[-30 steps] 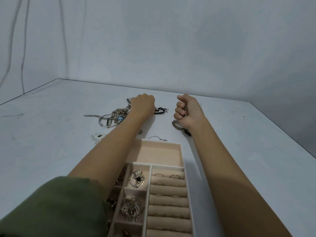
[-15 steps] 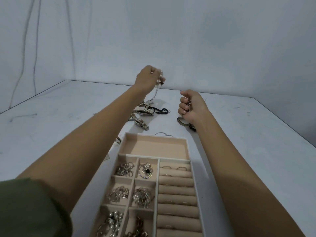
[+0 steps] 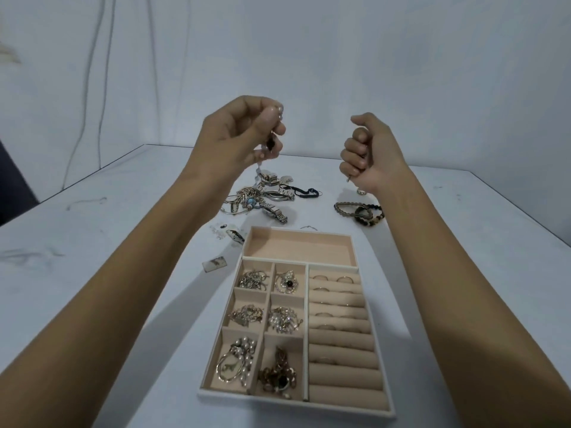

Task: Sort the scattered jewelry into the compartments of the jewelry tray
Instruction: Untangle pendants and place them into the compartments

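The jewelry tray [image 3: 297, 399] lies near me on the white table. Its small left compartments hold brooches and earrings, the right side has ring rolls [image 3: 340, 335] with several rings, and the wide far compartment [image 3: 299, 248] is bare. My left hand [image 3: 238, 134] is raised above the table and pinches a thin chain with a dark bead [image 3: 272, 144] that dangles toward the jewelry pile [image 3: 265, 199]. My right hand [image 3: 370, 156] is a raised fist; a small metal piece [image 3: 348, 179] pokes out below it, mostly hidden.
Beaded bracelets [image 3: 358, 211] and a ring [image 3: 361, 191] lie on the table under my right hand. A black cord [image 3: 306, 193] sits beside the pile. Small loose pieces [image 3: 234, 236] and a little tag [image 3: 214, 263] lie left of the tray. Walls close off the table's far side.
Both hands have risen off the table. My left hand lifted the chain out of the pile. The bracelets stay on the table under my right hand. More of the tray shows.
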